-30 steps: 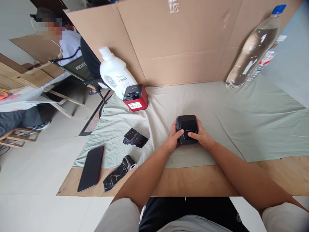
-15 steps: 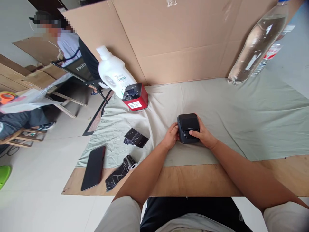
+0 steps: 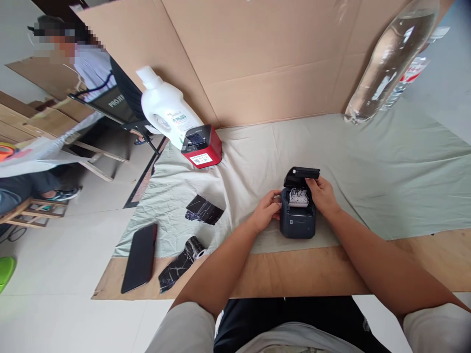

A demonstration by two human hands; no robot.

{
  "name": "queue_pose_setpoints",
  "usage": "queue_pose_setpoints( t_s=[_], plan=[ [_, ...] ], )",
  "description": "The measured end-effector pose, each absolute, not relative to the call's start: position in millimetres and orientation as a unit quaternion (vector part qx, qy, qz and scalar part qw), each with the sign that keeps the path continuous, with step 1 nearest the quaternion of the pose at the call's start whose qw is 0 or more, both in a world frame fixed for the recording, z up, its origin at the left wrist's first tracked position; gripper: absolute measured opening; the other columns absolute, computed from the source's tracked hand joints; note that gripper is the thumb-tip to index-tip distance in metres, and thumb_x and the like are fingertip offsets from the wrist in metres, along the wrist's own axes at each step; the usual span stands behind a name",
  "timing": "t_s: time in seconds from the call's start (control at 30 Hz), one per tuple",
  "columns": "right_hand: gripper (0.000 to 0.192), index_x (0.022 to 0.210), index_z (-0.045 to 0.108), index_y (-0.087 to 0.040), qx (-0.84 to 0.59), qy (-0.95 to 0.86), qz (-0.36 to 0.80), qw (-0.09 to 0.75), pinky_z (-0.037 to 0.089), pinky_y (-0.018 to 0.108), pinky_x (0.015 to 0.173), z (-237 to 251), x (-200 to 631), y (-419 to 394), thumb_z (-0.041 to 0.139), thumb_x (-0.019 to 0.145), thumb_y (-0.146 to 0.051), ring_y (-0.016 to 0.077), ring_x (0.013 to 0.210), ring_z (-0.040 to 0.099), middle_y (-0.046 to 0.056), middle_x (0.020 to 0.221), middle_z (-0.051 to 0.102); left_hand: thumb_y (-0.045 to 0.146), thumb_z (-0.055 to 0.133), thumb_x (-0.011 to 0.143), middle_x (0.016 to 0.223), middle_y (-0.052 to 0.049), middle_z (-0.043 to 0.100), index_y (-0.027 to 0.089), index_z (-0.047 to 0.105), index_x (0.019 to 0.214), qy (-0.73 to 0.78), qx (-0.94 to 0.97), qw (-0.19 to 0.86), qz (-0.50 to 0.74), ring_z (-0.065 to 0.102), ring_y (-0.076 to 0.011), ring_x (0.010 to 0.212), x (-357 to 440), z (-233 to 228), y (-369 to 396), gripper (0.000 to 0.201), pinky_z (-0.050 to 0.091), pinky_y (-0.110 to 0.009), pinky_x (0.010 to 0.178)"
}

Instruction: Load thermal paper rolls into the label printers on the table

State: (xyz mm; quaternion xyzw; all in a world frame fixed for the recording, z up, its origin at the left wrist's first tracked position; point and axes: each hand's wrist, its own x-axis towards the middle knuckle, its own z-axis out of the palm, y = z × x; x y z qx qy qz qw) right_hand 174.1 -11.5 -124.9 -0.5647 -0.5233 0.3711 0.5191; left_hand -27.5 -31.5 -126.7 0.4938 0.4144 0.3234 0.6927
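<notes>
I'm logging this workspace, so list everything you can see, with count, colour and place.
label printer: 1, dark grey, on the cloth at centre, lid raised, white roll inside
second printer: 1, red and black, far left of the cloth
detergent bottle: 1, white, behind the red printer
water bottle: 1, clear, far right
phone: 1, black, left edge of the board
marbled wrapper pieces: 2, black, near the phone
cloth: 1, pale green, over the board
cardboard sheet: 1, brown, standing at the back
another person: 1, seated far left
left hand: on the printer's left side
right hand: at the raised lid
</notes>
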Motion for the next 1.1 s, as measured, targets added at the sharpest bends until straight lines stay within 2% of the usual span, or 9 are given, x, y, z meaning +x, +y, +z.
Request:
queue_pose_setpoints(
  t_s=[0.07,0.13,0.2,0.33,0.5,0.7,0.83,0.97,1.1],
  plan=[
    [0.047,0.083,0.068,-0.021,-0.576,-0.529,0.371,0.501,0.048,0.036,0.077,-128.7,173.0,-9.2,0.055,0.08,-0.065,0.0229,0.083,0.061,0.003,0.082,0.068,0.042,0.062,0.078,0.077,0.001,0.059,0.02,0.059,0.111,0.446,0.543,0.627,0.337,0.056,-0.0137,0.064,-26.7,-124.6,-32.1,0.04,0.047,-0.026,0.058],
    [0.043,0.073,0.066,-0.02,-0.59,-0.542,0.365,0.474,0.045,0.031,0.067,-132.5,171.0,-7.9,0.056,0.079,-0.062,0.0197,0.072,0.057,0.0,0.07,0.063,0.045,0.056,0.085,0.076,-0.002,0.06,0.02,0.064,0.099,0.494,0.602,0.519,0.353,0.056,-0.0167,0.069,-27.2,-121.8,-31.7,0.03,0.048,-0.03,0.064],
    [0.043,0.066,0.062,-0.02,-0.608,-0.551,0.357,0.447,0.04,0.029,0.06,-136.0,169.1,-7.3,0.057,0.078,-0.062,0.017,0.063,0.052,-0.001,0.06,0.056,0.045,0.05,0.091,0.08,-0.005,0.061,0.02,0.064,0.087,0.533,0.648,0.401,0.368,0.057,-0.0195,0.079,-28.2,-118.2,-31.6,0.029,0.048,-0.033,0.074],
    [0.046,0.067,0.062,-0.021,-0.605,-0.566,0.358,0.431,0.04,0.029,0.061,-140.0,167.8,-6.8,0.055,0.079,-0.065,0.0161,0.063,0.051,-0.001,0.062,0.056,0.04,0.061,0.087,0.091,-0.007,0.062,0.02,0.063,0.085,0.547,0.698,0.275,0.372,0.056,-0.0221,0.09,-28.4,-111.8,-34.2,0.02,0.048,-0.037,0.086],
    [0.047,0.071,0.065,-0.02,-0.583,-0.57,0.374,0.442,0.042,0.029,0.064,-137.0,168.9,-7.6,0.055,0.078,-0.065,0.0173,0.067,0.054,0.0,0.066,0.061,0.032,0.079,0.074,0.096,-0.007,0.062,0.022,0.071,0.089,0.545,0.714,0.253,0.36,0.054,-0.0259,0.102,-25.9,-110.9,-35.0,0.02,0.047,-0.041,0.095],
    [0.048,0.067,0.065,-0.02,-0.565,-0.553,0.408,0.457,0.044,0.029,0.064,-133.2,169.3,-7.1,0.061,0.074,-0.067,0.0179,0.069,0.056,0.0,0.065,0.06,0.034,0.084,0.068,0.098,-0.007,0.058,0.026,0.076,0.094,0.559,0.7,0.29,0.336,0.051,-0.0267,0.104,-19.9,-112.5,-34.9,0.028,0.047,-0.044,0.097],
    [0.047,0.068,0.067,-0.019,-0.543,-0.537,0.448,0.465,0.047,0.03,0.067,-131.1,171.2,-5.1,0.066,0.07,-0.065,0.0188,0.072,0.058,0.0,0.066,0.062,0.025,0.086,0.065,0.098,-0.007,0.053,0.023,0.073,0.08,0.575,0.677,0.319,0.331,0.049,-0.0271,0.106,-11.8,-113.4,-38.7,0.02,0.048,-0.045,0.097],
    [0.043,0.074,0.07,-0.017,-0.527,-0.528,0.481,0.461,0.047,0.032,0.072,-128.8,174.1,-4.4,0.067,0.071,-0.06,0.0181,0.072,0.059,0.0,0.07,0.064,0.018,0.084,0.063,0.103,-0.006,0.048,0.022,0.071,0.08,0.558,0.694,0.291,0.35,0.047,-0.0262,0.11,-8.5,-112.6,-42.3,0.022,0.046,-0.046,0.102],
    [0.041,0.08,0.072,-0.018,-0.52,-0.527,0.489,0.462,0.049,0.034,0.078,-130.0,174.4,-4.5,0.066,0.073,-0.058,0.0198,0.079,0.062,0.002,0.079,0.069,0.019,0.085,0.063,0.111,-0.006,0.046,0.023,0.075,0.081,0.559,0.718,0.264,0.319,0.045,-0.0262,0.113,-9.1,-112.0,-42.6,0.021,0.045,-0.047,0.105]
  ],
)
